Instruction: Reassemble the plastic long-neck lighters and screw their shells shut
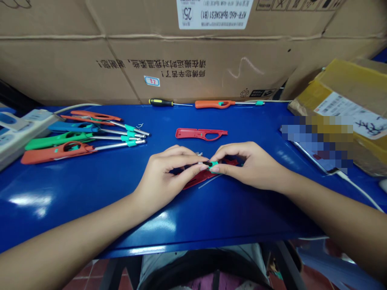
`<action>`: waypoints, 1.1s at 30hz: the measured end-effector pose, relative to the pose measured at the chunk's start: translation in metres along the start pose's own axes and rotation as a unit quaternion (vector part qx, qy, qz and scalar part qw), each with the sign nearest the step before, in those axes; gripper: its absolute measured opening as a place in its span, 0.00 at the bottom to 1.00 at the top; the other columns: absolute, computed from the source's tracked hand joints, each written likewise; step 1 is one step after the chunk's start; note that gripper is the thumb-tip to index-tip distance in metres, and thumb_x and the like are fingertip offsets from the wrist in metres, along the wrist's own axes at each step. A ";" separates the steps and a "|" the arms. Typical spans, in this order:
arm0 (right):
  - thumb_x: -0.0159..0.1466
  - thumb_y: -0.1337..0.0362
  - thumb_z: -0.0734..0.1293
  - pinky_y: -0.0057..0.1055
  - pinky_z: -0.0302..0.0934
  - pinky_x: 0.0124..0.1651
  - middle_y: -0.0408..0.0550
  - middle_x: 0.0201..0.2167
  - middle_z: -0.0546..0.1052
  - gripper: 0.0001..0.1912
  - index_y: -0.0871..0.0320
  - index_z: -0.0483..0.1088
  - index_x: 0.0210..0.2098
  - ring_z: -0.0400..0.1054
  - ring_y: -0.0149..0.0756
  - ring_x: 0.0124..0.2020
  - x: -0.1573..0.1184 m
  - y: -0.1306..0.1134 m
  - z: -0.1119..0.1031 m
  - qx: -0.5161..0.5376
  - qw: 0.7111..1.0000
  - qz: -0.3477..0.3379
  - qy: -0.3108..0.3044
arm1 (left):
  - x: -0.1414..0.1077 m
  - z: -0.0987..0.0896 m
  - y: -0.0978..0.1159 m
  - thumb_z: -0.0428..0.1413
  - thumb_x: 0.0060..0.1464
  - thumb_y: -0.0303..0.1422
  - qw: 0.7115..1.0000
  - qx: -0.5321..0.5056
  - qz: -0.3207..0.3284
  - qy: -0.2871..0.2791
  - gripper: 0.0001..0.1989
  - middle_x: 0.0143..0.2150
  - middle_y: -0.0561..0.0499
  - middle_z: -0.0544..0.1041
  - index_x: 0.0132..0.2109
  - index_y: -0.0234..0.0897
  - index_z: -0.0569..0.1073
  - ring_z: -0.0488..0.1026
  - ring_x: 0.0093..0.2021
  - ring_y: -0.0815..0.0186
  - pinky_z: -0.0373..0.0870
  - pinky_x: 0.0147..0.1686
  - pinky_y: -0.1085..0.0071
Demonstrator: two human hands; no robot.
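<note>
My left hand and my right hand meet near the middle of the blue table, fingertips closed in a pinch. Between them is a small green lighter trigger with a black piece at its left; the fingers partly cover both. Directly below lies a red lighter half-shell, partly hidden by my hands. A thin clear tube rests beside its lower edge. Farther back, the other red half-shell lies with its inner side up.
Several long-necked lighters lie at the left beside a white power strip. A screwdriver and an orange lighter lie along the large cardboard box. At the right are a phone with a cable and a taped carton.
</note>
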State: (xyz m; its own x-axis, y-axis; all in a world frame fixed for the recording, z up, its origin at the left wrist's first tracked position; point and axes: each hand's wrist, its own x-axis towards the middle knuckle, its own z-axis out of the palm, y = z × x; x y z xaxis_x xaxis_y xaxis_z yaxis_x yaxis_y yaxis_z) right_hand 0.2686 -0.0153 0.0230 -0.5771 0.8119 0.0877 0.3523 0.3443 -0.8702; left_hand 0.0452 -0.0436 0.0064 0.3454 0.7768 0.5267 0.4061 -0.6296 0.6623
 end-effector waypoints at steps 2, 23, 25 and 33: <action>0.62 0.61 0.72 0.31 0.68 0.44 0.43 0.34 0.82 0.04 0.54 0.78 0.34 0.75 0.35 0.38 -0.001 0.000 0.000 -0.009 1.000 -0.024 0.009 | 0.000 0.000 0.000 0.64 0.57 0.27 1.000 -0.001 0.001 0.002 0.07 0.39 0.51 0.84 0.43 0.40 0.83 0.80 0.38 0.66 0.78 0.42 0.70; 0.64 0.61 0.69 0.32 0.70 0.46 0.46 0.37 0.84 0.08 0.57 0.79 0.37 0.78 0.37 0.40 -0.001 -0.002 0.001 0.018 1.000 -0.014 0.013 | -0.004 0.000 -0.002 0.62 0.59 0.26 0.999 0.010 0.050 -0.001 0.09 0.45 0.47 0.84 0.47 0.34 0.82 0.79 0.41 0.67 0.75 0.44 0.70; 0.65 0.60 0.69 0.32 0.70 0.46 0.46 0.38 0.84 0.09 0.57 0.79 0.38 0.77 0.37 0.40 0.000 -0.001 0.001 0.021 1.000 -0.009 0.014 | -0.005 0.001 -0.002 0.60 0.61 0.26 0.999 0.023 0.047 -0.015 0.11 0.47 0.46 0.84 0.51 0.33 0.80 0.79 0.40 0.67 0.74 0.44 0.69; 0.64 0.58 0.68 0.32 0.67 0.38 0.49 0.36 0.82 0.11 0.59 0.78 0.39 0.73 0.35 0.35 0.003 0.004 -0.002 0.022 0.999 0.048 0.001 | -0.003 -0.001 -0.006 0.56 0.65 0.27 0.996 0.043 0.032 -0.068 0.14 0.48 0.47 0.82 0.55 0.35 0.78 0.77 0.44 0.65 0.73 0.46 0.67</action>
State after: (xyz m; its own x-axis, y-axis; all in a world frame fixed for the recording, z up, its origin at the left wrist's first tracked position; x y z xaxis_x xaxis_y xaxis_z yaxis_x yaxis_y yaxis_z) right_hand 0.2697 -0.0103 0.0214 -0.5399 0.8417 0.0033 0.3733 0.2429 -0.8954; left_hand 0.0414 -0.0423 0.0015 0.4823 0.7289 0.4859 0.4488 -0.6819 0.5776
